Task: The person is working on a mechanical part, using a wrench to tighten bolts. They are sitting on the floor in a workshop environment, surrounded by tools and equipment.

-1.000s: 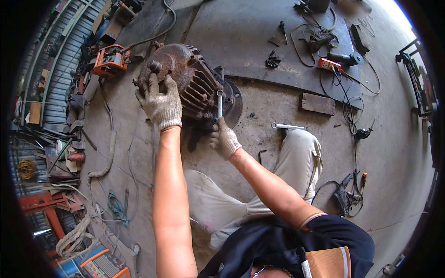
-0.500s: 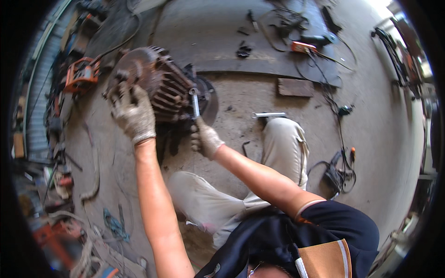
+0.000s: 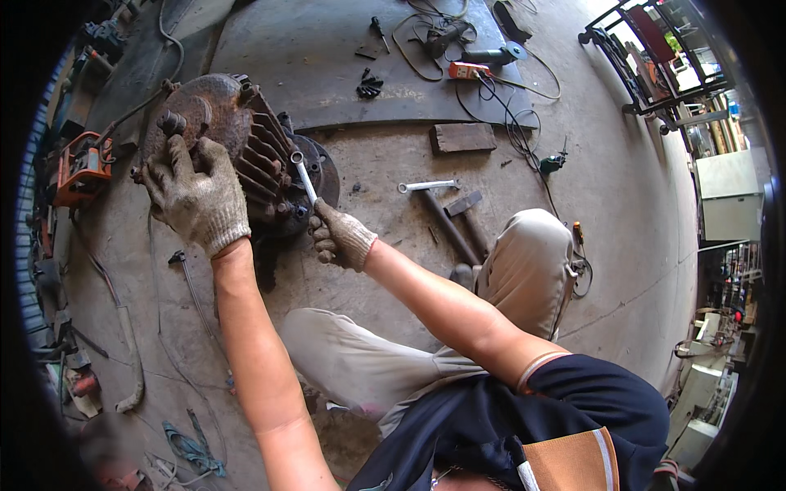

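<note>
A rusty finned electric motor (image 3: 264,159) lies on its side on the floor ahead of me, its round end face turned to the left. My left hand (image 3: 201,198), in a worn knit glove, rests against that end face with fingers bent and apart, just below a stubby round shaft (image 3: 171,123). In my gloved right hand (image 3: 344,237) is a silver wrench (image 3: 305,178), the fingers wrapped round its lower end. The wrench's ring end meets the motor by its dark flange (image 3: 323,173); whether it sits on a bolt I cannot tell.
Near my right knee lie another wrench (image 3: 429,186) and a hammer (image 3: 463,204). Beyond them are a wooden block (image 3: 463,138) and a metal plate (image 3: 327,61) with an angle grinder (image 3: 491,56) and cables. An orange-framed box (image 3: 82,176) stands left, a wheeled rack (image 3: 655,57) far right.
My view has turned to the right, so the scene sits farther left and the hammer shows by my knee. My left hand remains at the end face, and my right still holds the wrench.
</note>
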### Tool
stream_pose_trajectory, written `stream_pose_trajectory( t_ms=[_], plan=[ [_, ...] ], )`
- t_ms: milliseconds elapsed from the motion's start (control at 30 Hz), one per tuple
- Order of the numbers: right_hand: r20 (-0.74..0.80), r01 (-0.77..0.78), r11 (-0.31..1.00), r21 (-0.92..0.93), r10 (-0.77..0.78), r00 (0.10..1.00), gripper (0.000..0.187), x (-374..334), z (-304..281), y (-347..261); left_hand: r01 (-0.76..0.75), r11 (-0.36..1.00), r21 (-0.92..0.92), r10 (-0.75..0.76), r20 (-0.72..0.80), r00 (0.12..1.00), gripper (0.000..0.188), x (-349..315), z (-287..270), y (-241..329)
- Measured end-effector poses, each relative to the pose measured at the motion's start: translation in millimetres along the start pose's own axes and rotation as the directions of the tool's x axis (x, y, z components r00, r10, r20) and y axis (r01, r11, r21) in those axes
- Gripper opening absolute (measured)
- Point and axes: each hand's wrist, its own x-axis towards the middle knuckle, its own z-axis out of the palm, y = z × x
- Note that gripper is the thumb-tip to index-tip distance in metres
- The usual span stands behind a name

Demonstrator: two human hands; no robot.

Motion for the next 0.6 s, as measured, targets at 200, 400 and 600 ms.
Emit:
stream_pose_trajectory(
  t_ms=[200,400,600],
  plan=[
    [0.024,-0.039,0.999,0.033,0.038,0.999,0.046,5.4,-6.1,-2.5,-0.081,0.997,-0.019,0.078,-0.095,0.992,0.034,4.5,5.1,-1.3],
    [0.037,-0.121,0.992,0.038,0.120,0.992,0.043,4.7,-6.6,-4.5,-0.054,0.988,-0.145,0.042,-0.085,0.996,0.030,3.2,9.5,-5.2],
    [0.029,-0.256,0.966,-0.039,0.257,0.966,0.052,9.0,-4.1,-17.0,0.396,0.918,-0.003,-0.385,0.223,0.895,0.064,21.7,-7.0,21.0]
  ],
)
